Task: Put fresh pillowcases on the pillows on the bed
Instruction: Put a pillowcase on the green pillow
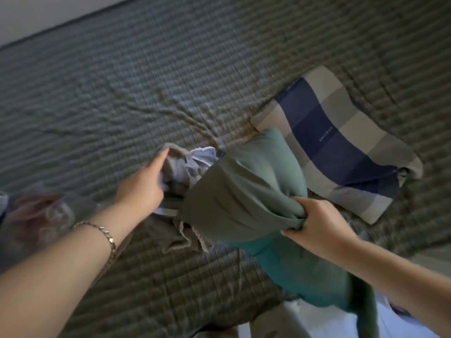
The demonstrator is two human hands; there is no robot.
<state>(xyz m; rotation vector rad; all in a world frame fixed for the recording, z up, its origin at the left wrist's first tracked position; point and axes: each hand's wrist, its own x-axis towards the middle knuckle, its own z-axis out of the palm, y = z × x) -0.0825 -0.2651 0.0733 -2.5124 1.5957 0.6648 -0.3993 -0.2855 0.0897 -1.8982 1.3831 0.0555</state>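
The green pillow [249, 181] sits in the middle of the frame, slightly right, raised above the bed with its rounded far end pointing to the upper right. Its green cloth runs on down toward the bottom edge, where it looks a brighter teal. The right hand [317, 225], entering from the lower right, has its fingers curled tight together. They clamp a bunched corner of the pillow's cloth, and folds fan out from the fist.

Just left of the pillow, and touching it, lies a crumpled bundle of grey and pale blue cloth [192, 162] with a lace-like trim. The left hand [144, 184] reaches into it from the lower left. The forefinger lies fairly straight along the bundle's upper grey fold, while the other fingers are sunk in the cloth. Whether they actually grip it cannot be told. A chain bracelet [107, 236] circles that wrist.

To the right, partly behind the green pillow, a checked pillow [341, 142] in navy, grey and beige lies flat. Everything rests on a grey-green ribbed bed cover [146, 81], wrinkled around the bundle. A blurred, clear-looking object [41, 213] sits at the left edge, and a pale wall [36, 13] fills the upper left corner.
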